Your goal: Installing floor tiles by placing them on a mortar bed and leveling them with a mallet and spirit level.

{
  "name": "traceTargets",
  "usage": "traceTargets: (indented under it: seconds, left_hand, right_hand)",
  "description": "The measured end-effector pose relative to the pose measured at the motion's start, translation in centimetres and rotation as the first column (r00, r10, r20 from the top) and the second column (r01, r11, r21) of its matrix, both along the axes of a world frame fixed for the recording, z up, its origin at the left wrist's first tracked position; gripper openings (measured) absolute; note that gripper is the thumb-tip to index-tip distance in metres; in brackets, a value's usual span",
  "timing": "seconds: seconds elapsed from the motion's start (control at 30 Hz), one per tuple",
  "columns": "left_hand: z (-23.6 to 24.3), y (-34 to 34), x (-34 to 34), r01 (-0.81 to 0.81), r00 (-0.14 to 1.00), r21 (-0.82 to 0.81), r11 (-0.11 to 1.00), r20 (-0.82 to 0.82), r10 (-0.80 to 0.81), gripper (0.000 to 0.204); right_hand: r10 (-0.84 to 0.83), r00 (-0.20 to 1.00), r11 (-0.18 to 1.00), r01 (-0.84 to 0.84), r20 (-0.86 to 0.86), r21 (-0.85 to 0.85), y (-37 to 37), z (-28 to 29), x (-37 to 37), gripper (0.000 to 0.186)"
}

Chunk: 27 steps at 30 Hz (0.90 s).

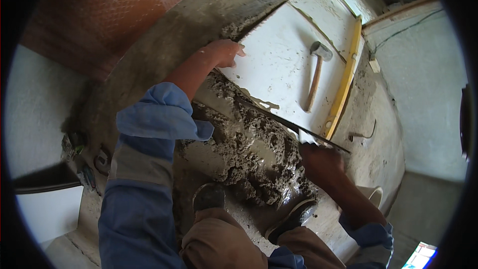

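My left hand [225, 53] rests at the near-left edge of a large white tile [269, 45], its fingers stretched out and partly spread. In my right hand [322, 163] is a long, thin-bladed trowel [291, 123], seen almost edge-on. Its dark blade runs along the tile's near edge, above wet grey mortar [249, 144] heaped between the tile and my shoes. A mallet [316, 72] with a grey head and wooden handle lies on the tile. Along the tile's right side lies a yellow spirit level [344, 82].
A brown patterned panel [104, 15] stands at upper left. Pale walls [418, 65] rise on both sides. A bent metal piece [366, 132] lies on the floor at right. Small tools [87, 177] are by the left wall, and a bucket-like rim [376, 197] shows behind my right forearm.
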<state>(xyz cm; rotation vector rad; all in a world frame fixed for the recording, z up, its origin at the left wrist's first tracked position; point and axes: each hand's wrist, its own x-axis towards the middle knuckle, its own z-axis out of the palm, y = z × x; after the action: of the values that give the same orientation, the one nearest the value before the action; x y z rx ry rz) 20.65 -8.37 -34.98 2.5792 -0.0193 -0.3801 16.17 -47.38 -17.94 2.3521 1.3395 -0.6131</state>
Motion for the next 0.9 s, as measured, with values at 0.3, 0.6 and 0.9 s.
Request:
traceTargets:
  seconds: [0.3,0.6,0.9]
  left_hand:
    - [2.6,0.6,3.1,0.060,0.970,0.042,0.997,-0.237,-0.048,0.043]
    - [4.0,-0.5,2.8,0.123,0.980,0.223,0.967,-0.184,-0.083,0.045]
    - [1.9,0.4,1.9,0.074,0.978,0.122,0.990,-0.204,-0.048,0.046]
  right_hand:
    - [0.020,0.989,0.971,-0.055,0.148,0.233,16.6,-6.6,-0.5,0.059]
    - [0.150,0.942,0.953,-0.219,0.300,0.211,7.6,-1.0,-0.7,0.055]
    - [0.043,0.997,0.999,-0.041,0.071,-0.025,12.2,-1.4,0.6,0.039]
